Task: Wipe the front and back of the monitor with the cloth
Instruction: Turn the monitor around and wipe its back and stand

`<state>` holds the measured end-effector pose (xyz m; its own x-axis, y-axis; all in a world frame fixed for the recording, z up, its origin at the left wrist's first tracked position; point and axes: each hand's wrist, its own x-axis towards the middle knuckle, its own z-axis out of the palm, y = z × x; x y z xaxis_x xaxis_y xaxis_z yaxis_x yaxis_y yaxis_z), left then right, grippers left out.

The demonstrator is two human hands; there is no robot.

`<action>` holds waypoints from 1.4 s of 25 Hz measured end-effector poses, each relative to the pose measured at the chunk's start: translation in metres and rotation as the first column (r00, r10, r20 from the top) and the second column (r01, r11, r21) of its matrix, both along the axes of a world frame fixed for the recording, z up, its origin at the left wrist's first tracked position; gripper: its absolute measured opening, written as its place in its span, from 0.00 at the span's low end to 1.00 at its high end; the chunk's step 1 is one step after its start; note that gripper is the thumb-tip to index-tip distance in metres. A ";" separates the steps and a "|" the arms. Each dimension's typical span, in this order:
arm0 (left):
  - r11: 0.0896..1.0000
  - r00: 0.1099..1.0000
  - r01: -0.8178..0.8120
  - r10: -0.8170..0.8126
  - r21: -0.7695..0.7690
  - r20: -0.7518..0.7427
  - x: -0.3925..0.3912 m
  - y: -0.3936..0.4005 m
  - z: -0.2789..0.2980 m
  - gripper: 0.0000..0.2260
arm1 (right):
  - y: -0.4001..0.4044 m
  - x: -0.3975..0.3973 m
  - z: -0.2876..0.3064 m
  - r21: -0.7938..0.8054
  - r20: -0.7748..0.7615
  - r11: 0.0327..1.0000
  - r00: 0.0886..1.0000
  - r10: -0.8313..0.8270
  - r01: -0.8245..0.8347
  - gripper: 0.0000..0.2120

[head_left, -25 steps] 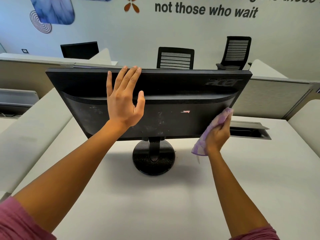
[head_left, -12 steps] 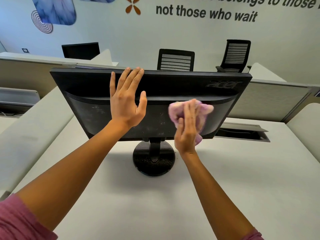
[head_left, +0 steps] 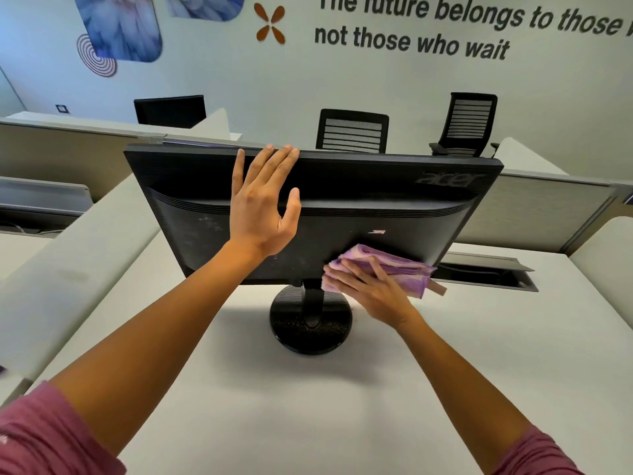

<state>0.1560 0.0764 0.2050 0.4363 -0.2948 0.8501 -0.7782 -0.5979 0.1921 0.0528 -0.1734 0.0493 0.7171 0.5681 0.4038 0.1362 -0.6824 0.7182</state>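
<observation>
Wiping the monitor [head_left: 394, 204] back.
Left hand [head_left: 262, 209] flat, steadying (fingers straight); right hand [head_left: 373, 289] pressing cloth [head_left: 387, 265] with flat fingers.

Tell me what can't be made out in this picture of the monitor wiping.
Head view only:
- Monitor screen side: faces away, hidden by its own back.
- Casing under the cloth and the hands, left hand, right hand: covered.
- Wall lettering: cut off by the top and right edges.

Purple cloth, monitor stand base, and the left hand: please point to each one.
purple cloth [head_left: 394, 265]: head view, middle of its folds.
monitor stand base [head_left: 310, 332]: head view, round foot.
left hand [head_left: 262, 207]: head view, back of hand.
</observation>
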 end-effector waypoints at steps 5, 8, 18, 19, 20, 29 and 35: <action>1.000 1.000 0.004 -0.004 -0.012 0.010 -0.001 0.000 0.000 0.24 | -0.001 0.003 0.050 0.129 0.057 0.991 0.998 0.025 -0.032 0.35; 1.000 1.000 -0.001 0.000 -0.024 -0.005 0.001 -0.002 0.000 0.23 | 0.014 0.014 0.083 0.307 0.136 0.948 0.989 0.049 -0.089 0.37; 0.999 1.000 0.022 -0.023 -0.046 -0.009 0.004 -0.003 0.000 0.23 | 0.060 0.043 0.051 0.263 0.053 0.945 0.981 0.185 -0.192 0.31; 0.999 1.000 0.026 -0.026 -0.046 -0.005 0.005 -0.003 0.000 0.23 | 0.059 0.043 0.042 0.201 0.008 0.962 0.982 0.188 -0.186 0.31; 0.998 0.999 0.032 -0.032 -0.045 0.000 0.005 -0.003 0.000 0.23 | 0.056 0.040 0.031 0.123 -0.055 0.975 0.980 0.191 -0.183 0.31; 0.996 0.997 0.076 -0.074 0.052 -0.022 0.008 0.009 0.007 0.23 | 0.028 0.021 0.047 0.007 -0.167 0.988 0.974 0.155 -0.156 0.29; 0.998 0.996 0.025 -0.020 0.059 -0.089 0.019 0.044 0.012 0.26 | 0.067 0.042 0.117 0.228 0.146 0.949 0.971 0.189 -0.219 0.27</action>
